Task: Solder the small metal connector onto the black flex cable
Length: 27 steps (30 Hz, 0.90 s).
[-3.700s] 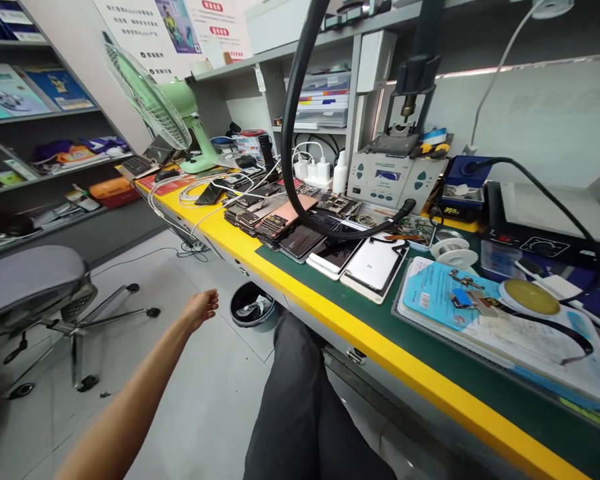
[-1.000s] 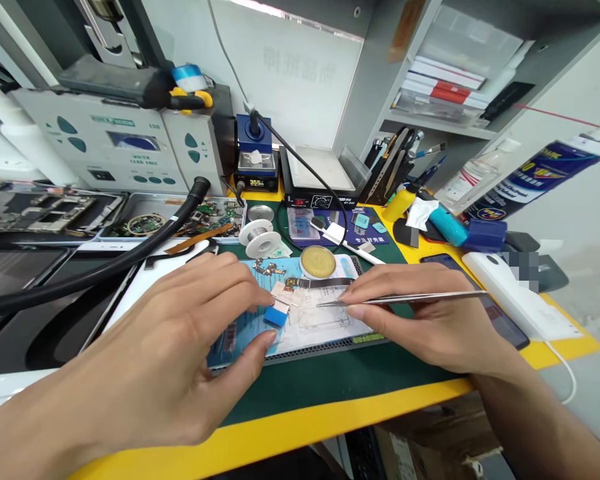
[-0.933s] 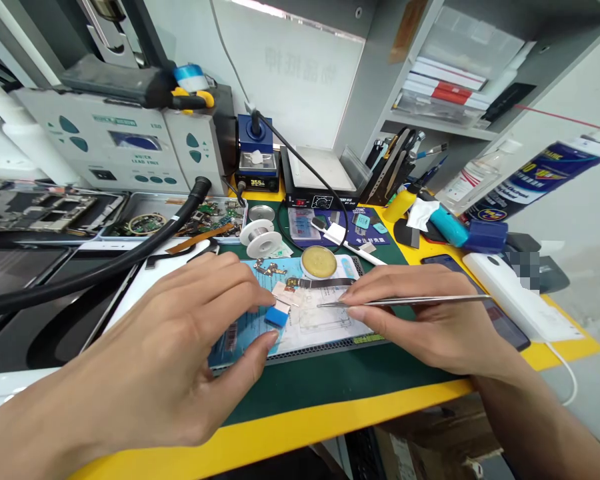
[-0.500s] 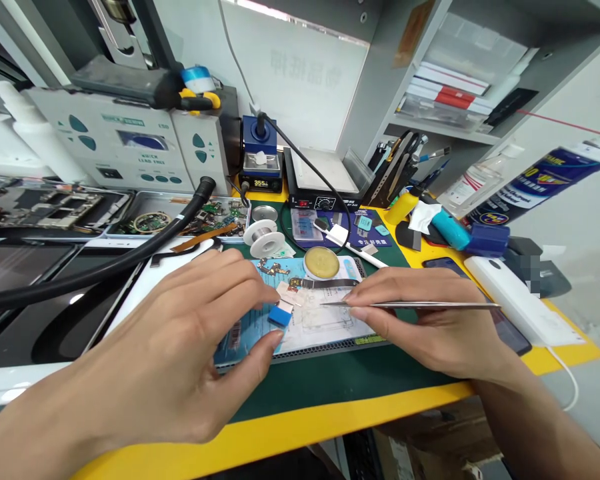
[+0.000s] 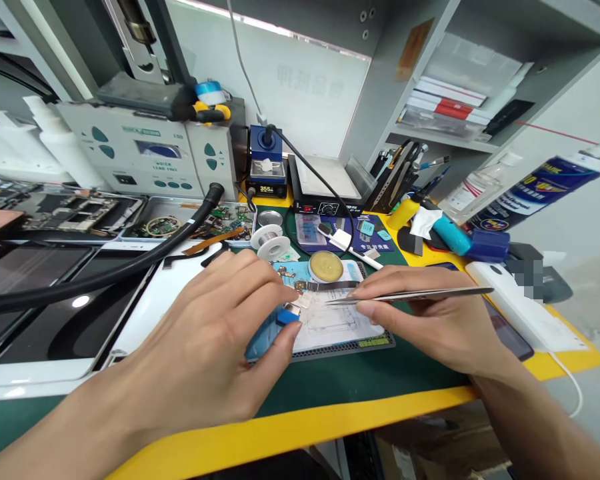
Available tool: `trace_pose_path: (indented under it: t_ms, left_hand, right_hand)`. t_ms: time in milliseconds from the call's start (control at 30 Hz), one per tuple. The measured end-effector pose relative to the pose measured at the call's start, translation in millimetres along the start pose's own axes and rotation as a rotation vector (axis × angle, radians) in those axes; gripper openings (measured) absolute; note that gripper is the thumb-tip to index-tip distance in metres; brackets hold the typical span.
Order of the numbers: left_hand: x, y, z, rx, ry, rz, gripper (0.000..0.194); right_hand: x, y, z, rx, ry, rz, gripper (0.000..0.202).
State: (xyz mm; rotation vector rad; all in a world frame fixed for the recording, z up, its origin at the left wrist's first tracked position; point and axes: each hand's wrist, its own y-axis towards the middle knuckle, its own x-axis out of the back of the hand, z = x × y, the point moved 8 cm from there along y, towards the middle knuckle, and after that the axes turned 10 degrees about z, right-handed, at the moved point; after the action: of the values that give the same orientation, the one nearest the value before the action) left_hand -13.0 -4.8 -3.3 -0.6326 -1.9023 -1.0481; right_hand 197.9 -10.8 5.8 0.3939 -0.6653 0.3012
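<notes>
My right hand (image 5: 420,320) is closed around slim metal tweezers (image 5: 430,295); their tips point left over the work mat. My left hand (image 5: 230,320) has its thumb and index finger bent around a small flex connector with a blue tab (image 5: 288,316), which sits between the two fingertips. Pale pieces (image 5: 301,301) lie just beyond it, partly covered by the index finger. A dark flex cable (image 5: 330,286) stretches behind the tweezer tips. Under all this is a printed mat (image 5: 340,333) with a phone drawing.
A round flux tin (image 5: 326,267) and a solder spool (image 5: 271,242) stand behind the hands. Phone screens (image 5: 75,313) and a thick black hose (image 5: 130,273) fill the left. A white power strip (image 5: 515,300) lies at right, before a blue spray can (image 5: 540,190).
The view has shifted slightly. My left hand has moved right, its thumb now closer to the blue tab. The tweezers have tilted a little in my right hand.
</notes>
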Motion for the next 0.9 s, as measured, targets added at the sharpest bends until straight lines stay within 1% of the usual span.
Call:
trace_pose_path:
  t_ms: [133,300,533,900]
  left_hand:
    - [-0.8,0,0,-0.005,-0.026,0.019,0.013]
    - [-4.1,3,0,-0.010,0.003,0.040,0.011]
    - [-5.7,1,-1,-0.031,0.016,0.037,0.008]
    - [-5.3,0,-3,-0.047,-0.001,0.027,0.005]
  right_hand:
    - [-4,2,0,-0.001,-0.020,0.034,0.008]
    - [-7,4,2,0.026,-0.007,0.058,0.010]
    - [-8,3,9,0.094,-0.013,0.066,0.015]
    - [-9,2,8,0.132,-0.025,0.066,0.014]
